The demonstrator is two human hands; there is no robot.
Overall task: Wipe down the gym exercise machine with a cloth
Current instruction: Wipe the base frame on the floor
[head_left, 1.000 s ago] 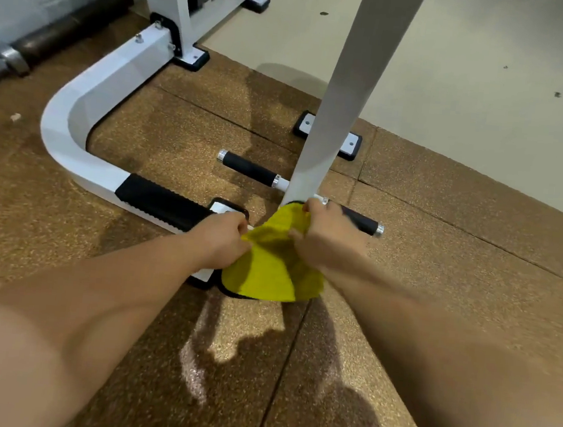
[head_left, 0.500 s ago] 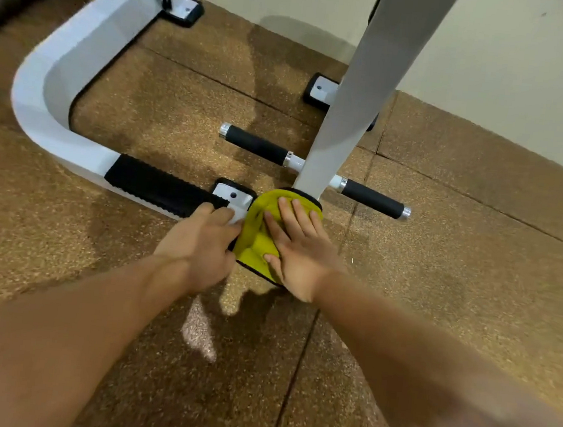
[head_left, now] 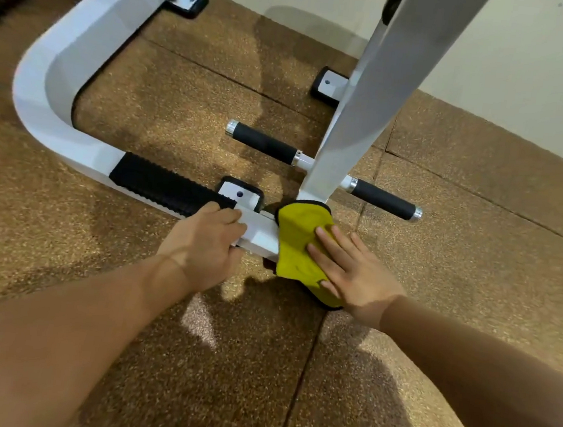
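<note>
Head view: our right hand (head_left: pixel 353 272), fingers spread flat, presses the soft, light yellow cloth (head_left: pixel 296 240) onto the white base bar (head_left: pixel 259 233), which our left hand (head_left: pixel 205 244) grips with curled fingers just to the left; a flat palm should steer it best.

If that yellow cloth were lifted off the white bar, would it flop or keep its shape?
Probably floppy: the yellow cloth drapes over the white bar end. Likely light, being thin. Its fuzzy nap should grip under the right hand.

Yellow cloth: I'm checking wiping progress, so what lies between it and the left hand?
Head view: only a bare stretch of white base bar lies between the left hand and the yellow cloth.
</note>
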